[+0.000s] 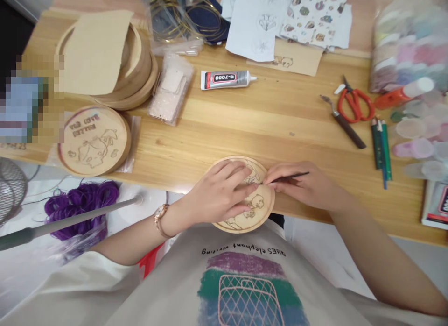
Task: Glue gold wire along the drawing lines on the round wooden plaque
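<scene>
A round wooden disc [262,209] with burned cartoon line drawings lies under my hands at the table's near edge. My left hand [219,190], with a rose-gold wristwatch [160,214] on its wrist, presses flat on the disc and hides much of it. My right hand [297,179] pinches a thin dark pen-like tool [290,178], and its tip touches the disc's surface near my left fingers. Another burned wooden disc [94,140] sits on a plastic bag at the left.
On the pine table [196,125] lie a B-7000 glue tube [226,79], orange scissors [355,104], a dark-handled metal tool [345,125], several coloured pencils [381,146] and stacked wooden rings [112,69]. Purple cord [80,209] lies below the table's edge.
</scene>
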A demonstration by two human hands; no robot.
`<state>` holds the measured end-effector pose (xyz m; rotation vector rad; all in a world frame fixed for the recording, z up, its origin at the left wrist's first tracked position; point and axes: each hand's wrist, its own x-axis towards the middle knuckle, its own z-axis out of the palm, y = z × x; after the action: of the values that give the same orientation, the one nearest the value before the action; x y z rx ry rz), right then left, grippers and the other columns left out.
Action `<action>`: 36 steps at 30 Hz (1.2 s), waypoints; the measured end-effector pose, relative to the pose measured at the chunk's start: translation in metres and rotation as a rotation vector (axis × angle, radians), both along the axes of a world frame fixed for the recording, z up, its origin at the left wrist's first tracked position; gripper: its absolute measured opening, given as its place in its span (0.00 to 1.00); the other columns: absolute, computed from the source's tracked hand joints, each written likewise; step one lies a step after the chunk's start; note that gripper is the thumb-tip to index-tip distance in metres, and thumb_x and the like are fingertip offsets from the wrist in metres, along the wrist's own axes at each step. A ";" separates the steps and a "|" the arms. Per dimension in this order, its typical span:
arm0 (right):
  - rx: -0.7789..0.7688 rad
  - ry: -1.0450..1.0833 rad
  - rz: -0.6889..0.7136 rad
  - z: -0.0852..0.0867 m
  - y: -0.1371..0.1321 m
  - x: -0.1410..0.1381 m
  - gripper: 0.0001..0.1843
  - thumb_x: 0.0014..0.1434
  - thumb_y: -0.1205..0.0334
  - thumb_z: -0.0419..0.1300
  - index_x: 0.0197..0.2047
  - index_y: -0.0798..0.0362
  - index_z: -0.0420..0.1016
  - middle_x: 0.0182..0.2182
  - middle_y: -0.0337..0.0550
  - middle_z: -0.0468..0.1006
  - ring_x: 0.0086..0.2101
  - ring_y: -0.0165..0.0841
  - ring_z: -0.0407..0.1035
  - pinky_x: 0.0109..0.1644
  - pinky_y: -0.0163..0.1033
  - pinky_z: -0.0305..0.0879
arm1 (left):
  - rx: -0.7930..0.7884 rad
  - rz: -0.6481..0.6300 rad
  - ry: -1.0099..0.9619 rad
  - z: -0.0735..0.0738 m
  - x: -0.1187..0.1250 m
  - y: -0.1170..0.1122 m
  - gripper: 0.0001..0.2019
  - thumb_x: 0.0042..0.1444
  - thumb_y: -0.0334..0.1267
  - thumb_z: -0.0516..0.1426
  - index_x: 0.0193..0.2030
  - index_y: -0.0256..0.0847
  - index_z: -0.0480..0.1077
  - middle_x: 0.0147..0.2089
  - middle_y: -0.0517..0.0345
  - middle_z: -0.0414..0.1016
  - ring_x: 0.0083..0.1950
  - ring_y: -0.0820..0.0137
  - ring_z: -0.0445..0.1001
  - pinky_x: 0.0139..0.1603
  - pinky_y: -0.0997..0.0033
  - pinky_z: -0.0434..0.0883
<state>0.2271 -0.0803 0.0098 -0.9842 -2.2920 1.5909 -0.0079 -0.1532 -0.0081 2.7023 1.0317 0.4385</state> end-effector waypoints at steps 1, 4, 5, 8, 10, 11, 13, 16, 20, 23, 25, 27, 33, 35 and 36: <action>0.002 -0.011 0.017 0.002 0.001 -0.001 0.08 0.59 0.59 0.57 0.34 0.49 0.78 0.34 0.40 0.82 0.35 0.33 0.75 0.41 0.38 0.69 | 0.001 0.000 -0.003 0.000 0.000 0.000 0.23 0.64 0.53 0.50 0.55 0.39 0.71 0.58 0.42 0.68 0.60 0.52 0.63 0.61 0.47 0.64; 0.037 -0.052 0.077 0.008 0.004 -0.004 0.10 0.60 0.60 0.55 0.35 0.49 0.78 0.36 0.41 0.82 0.37 0.34 0.75 0.43 0.40 0.69 | 0.001 -0.003 -0.008 0.000 0.000 0.000 0.23 0.64 0.53 0.50 0.54 0.39 0.71 0.58 0.42 0.68 0.60 0.52 0.63 0.61 0.47 0.64; 0.054 -0.056 0.095 0.010 0.004 -0.005 0.11 0.61 0.60 0.54 0.35 0.49 0.78 0.36 0.41 0.82 0.37 0.34 0.75 0.44 0.40 0.68 | -0.001 -0.003 -0.008 -0.001 0.000 0.000 0.23 0.64 0.53 0.50 0.54 0.39 0.71 0.58 0.42 0.68 0.60 0.52 0.63 0.61 0.47 0.64; 0.096 -0.046 0.127 0.012 0.006 -0.005 0.12 0.62 0.60 0.54 0.35 0.50 0.78 0.36 0.42 0.83 0.38 0.34 0.75 0.44 0.40 0.68 | -0.004 -0.002 -0.009 -0.001 0.000 0.000 0.23 0.64 0.53 0.50 0.54 0.39 0.71 0.58 0.42 0.68 0.60 0.51 0.63 0.61 0.47 0.63; 0.103 -0.045 0.136 0.011 0.006 -0.005 0.12 0.62 0.60 0.54 0.36 0.50 0.79 0.36 0.42 0.82 0.37 0.34 0.75 0.43 0.40 0.68 | -0.004 -0.002 -0.007 0.000 0.000 0.000 0.23 0.64 0.53 0.50 0.55 0.38 0.71 0.58 0.42 0.68 0.60 0.51 0.63 0.61 0.47 0.64; 0.103 -0.047 0.139 0.010 0.006 -0.004 0.12 0.62 0.60 0.54 0.37 0.49 0.79 0.36 0.42 0.82 0.37 0.34 0.75 0.43 0.40 0.68 | -0.006 -0.001 -0.005 0.000 0.000 0.000 0.23 0.64 0.53 0.50 0.55 0.39 0.71 0.58 0.42 0.68 0.60 0.51 0.63 0.61 0.48 0.64; 0.118 -0.036 0.141 0.009 0.005 -0.003 0.11 0.62 0.60 0.54 0.37 0.49 0.79 0.36 0.42 0.82 0.37 0.34 0.75 0.43 0.40 0.69 | -0.013 0.003 -0.002 0.000 0.000 0.000 0.23 0.64 0.53 0.50 0.55 0.39 0.71 0.58 0.43 0.68 0.60 0.51 0.63 0.61 0.47 0.63; 0.179 0.014 0.157 0.006 0.005 -0.001 0.11 0.63 0.60 0.54 0.37 0.48 0.79 0.36 0.42 0.82 0.37 0.35 0.74 0.43 0.42 0.69 | -0.026 0.006 -0.008 0.001 0.000 0.000 0.22 0.64 0.52 0.50 0.55 0.40 0.71 0.57 0.43 0.68 0.61 0.52 0.63 0.61 0.48 0.63; 0.249 0.076 0.185 0.005 0.007 -0.001 0.10 0.64 0.61 0.55 0.38 0.49 0.79 0.37 0.44 0.82 0.39 0.35 0.74 0.44 0.42 0.69 | -0.028 0.007 -0.022 0.000 0.000 0.000 0.21 0.65 0.52 0.49 0.54 0.40 0.71 0.57 0.44 0.68 0.60 0.53 0.63 0.61 0.49 0.63; 0.278 0.093 0.218 0.007 0.008 -0.001 0.09 0.64 0.64 0.56 0.39 0.50 0.78 0.37 0.46 0.81 0.39 0.34 0.74 0.44 0.41 0.69 | -0.025 0.007 -0.030 -0.002 0.000 0.000 0.21 0.65 0.51 0.49 0.54 0.40 0.71 0.57 0.43 0.68 0.60 0.52 0.64 0.61 0.49 0.63; 0.279 0.077 0.245 0.009 0.010 -0.002 0.09 0.64 0.65 0.56 0.39 0.52 0.78 0.37 0.47 0.81 0.39 0.34 0.74 0.44 0.40 0.69 | -0.023 0.008 -0.034 -0.002 0.000 0.000 0.21 0.65 0.51 0.49 0.54 0.39 0.71 0.57 0.43 0.68 0.60 0.52 0.63 0.61 0.48 0.63; 0.269 0.052 0.270 0.012 0.012 -0.004 0.10 0.64 0.66 0.55 0.39 0.53 0.78 0.37 0.48 0.81 0.39 0.34 0.74 0.43 0.40 0.69 | -0.019 0.008 -0.035 -0.002 0.000 0.000 0.21 0.65 0.51 0.50 0.54 0.39 0.71 0.57 0.44 0.68 0.60 0.52 0.63 0.61 0.49 0.63; 0.180 -0.020 0.415 0.019 0.025 -0.012 0.12 0.65 0.63 0.52 0.38 0.53 0.78 0.38 0.49 0.81 0.39 0.36 0.73 0.43 0.42 0.68 | -0.010 0.009 -0.036 -0.003 0.000 0.000 0.21 0.64 0.52 0.50 0.54 0.40 0.70 0.57 0.45 0.68 0.60 0.53 0.63 0.62 0.49 0.63; 0.164 -0.042 0.469 0.021 0.030 -0.015 0.13 0.65 0.64 0.51 0.38 0.54 0.77 0.38 0.49 0.80 0.39 0.36 0.73 0.43 0.43 0.67 | -0.012 0.009 -0.043 -0.004 0.001 0.000 0.21 0.64 0.52 0.50 0.54 0.40 0.70 0.57 0.44 0.68 0.60 0.53 0.63 0.61 0.49 0.63; 0.159 -0.056 0.496 0.022 0.032 -0.017 0.13 0.65 0.65 0.50 0.37 0.54 0.77 0.38 0.49 0.80 0.39 0.36 0.72 0.43 0.43 0.67 | -0.012 0.008 -0.046 -0.004 0.000 0.000 0.21 0.64 0.52 0.50 0.53 0.40 0.70 0.57 0.44 0.68 0.60 0.53 0.63 0.61 0.49 0.63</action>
<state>0.2101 -0.0487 0.0317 -0.4457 -2.8052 1.5131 -0.0074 -0.1535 -0.0121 2.6651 1.0301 0.4918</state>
